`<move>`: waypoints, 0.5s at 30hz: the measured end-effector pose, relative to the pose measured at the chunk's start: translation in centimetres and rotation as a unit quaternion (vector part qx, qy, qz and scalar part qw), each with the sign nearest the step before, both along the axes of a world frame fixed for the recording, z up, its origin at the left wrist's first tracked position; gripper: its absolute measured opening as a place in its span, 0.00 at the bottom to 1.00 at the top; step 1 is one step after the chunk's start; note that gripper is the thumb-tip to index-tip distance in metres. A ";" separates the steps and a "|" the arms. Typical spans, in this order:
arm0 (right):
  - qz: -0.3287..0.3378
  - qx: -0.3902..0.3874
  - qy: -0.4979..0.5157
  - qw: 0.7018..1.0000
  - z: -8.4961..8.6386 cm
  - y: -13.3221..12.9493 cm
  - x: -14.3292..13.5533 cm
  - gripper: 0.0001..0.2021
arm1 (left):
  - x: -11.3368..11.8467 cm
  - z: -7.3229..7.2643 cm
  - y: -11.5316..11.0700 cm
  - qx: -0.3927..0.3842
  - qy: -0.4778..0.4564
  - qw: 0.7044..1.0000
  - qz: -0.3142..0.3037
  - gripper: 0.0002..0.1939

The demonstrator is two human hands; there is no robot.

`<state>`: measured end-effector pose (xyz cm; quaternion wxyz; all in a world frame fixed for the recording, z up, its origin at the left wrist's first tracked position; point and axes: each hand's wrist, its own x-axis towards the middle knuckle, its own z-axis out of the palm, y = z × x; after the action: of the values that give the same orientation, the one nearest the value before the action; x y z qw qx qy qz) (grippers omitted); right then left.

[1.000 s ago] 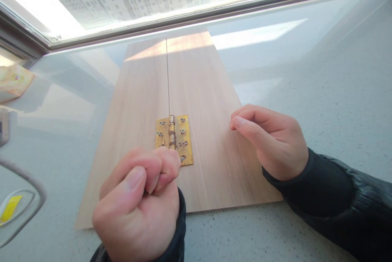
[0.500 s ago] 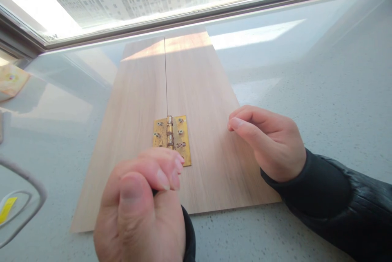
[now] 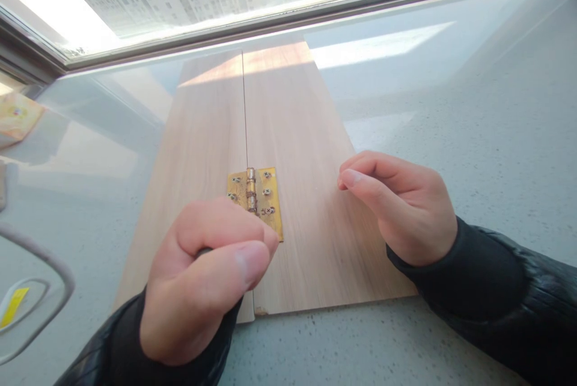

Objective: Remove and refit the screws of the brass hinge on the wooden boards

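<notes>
A brass butt hinge (image 3: 276, 217) lies flat across the seam of two pale wooden boards (image 3: 306, 248), with several cross-head screws in its leaves. My left hand (image 3: 210, 272) is closed in a fist above the hinge's lower left part and hides it. A small dark bit shows inside that fist, too little to name. Over the right board's edge, my right hand (image 3: 406, 205) is curled with thumb and forefinger pressed together; whatever lies inside it, if anything, is hidden.
The boards rest on a speckled white stone sill (image 3: 487, 133) below a window frame (image 3: 315, 16). At the left lie a grey cable (image 3: 49, 254) with a yellow tag (image 3: 14, 306) and a printed packet (image 3: 20, 115).
My left hand has rolled over at the wrist, its thumb now lying across the fist towards the right. My right hand keeps its pose, and the hinge stays in place.
</notes>
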<state>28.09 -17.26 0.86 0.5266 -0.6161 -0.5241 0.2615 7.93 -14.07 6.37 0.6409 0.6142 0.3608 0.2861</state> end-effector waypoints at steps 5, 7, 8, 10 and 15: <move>0.004 0.004 -0.003 1.000 0.0 0.1 0.1 0.13 | 0.4 0.2 0.3 -0.009 -0.054 0.994 0.092 0.34; 0.006 0.006 -0.005 1.000 0.0 0.1 0.1 0.13 | 1.4 -0.4 -1.0 0.045 -0.065 0.948 0.309 0.24; 0.006 0.008 -0.006 1.000 0.1 0.1 0.1 0.13 | 1.9 -0.7 -1.8 0.081 -0.069 0.907 0.407 0.18; 0.007 0.010 -0.008 1.000 0.1 0.0 0.1 0.13 | 3.0 -1.2 -3.1 0.143 -0.061 0.860 0.487 0.16; 0.006 0.008 -0.011 1.000 0.0 -0.1 0.1 0.12 | 3.2 -1.9 -4.5 0.179 -0.061 0.865 0.464 0.23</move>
<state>28.22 -17.35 0.83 0.5243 -0.6111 -0.5358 0.2541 11.15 -18.53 4.46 0.3338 0.4615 0.5068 0.6471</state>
